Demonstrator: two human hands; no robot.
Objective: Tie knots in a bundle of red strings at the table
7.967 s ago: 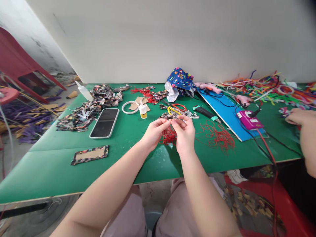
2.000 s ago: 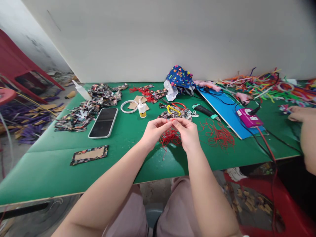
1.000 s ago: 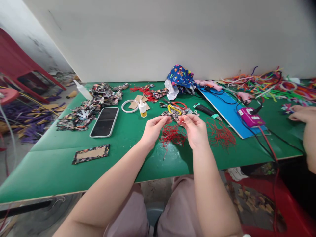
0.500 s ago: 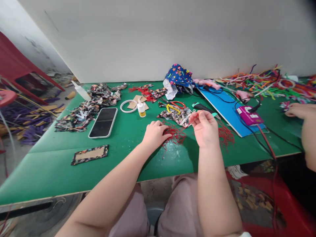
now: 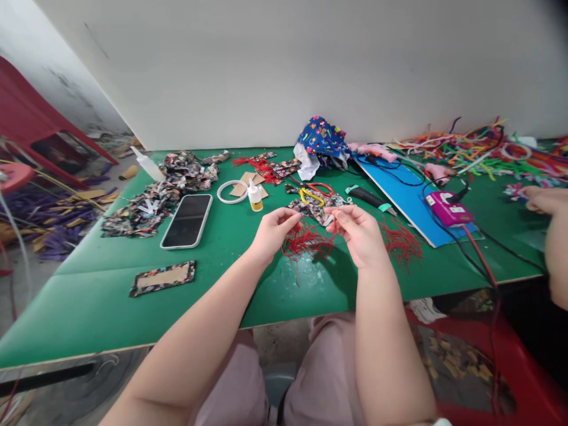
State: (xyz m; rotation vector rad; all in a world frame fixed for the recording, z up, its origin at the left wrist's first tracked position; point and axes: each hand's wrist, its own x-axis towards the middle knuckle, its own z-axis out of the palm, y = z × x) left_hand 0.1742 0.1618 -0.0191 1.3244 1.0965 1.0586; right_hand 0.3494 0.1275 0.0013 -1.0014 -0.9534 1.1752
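**Red thread (image 5: 335,222) in right hand (image 5: 361,234), centre of frame**

Right hand just right of centre: fingers curled, thumb and fingertips pinched on the red thread, short length hanging below. Left hand (image 5: 271,232) just left of centre: thumb close to forefinger, palm down; grip on a strand too small to confirm.

Between and below both hands, on the green tabletop (image 5: 89,305): loose red thread pile (image 5: 307,239). Right of the right wrist: second red tangle (image 5: 403,244).

Just above the hands: dark floral fabric (image 5: 306,208) under a yellow-and-red-handled tool (image 5: 304,195); near it, black-and-teal knife (image 5: 369,197).

Upper centre: small glue bottle (image 5: 255,197), white ring (image 5: 233,202), blue patterned cloth (image 5: 323,137).

Left of frame: phone (image 5: 187,222), fabric-edged card strip (image 5: 163,279) below it, floral fabric heap (image 5: 146,207) above left.

Right of frame: blue board (image 5: 397,207), magenta socket block (image 5: 449,209), heap of coloured strips (image 5: 470,157); co-worker's hand (image 5: 545,199) at right edge.
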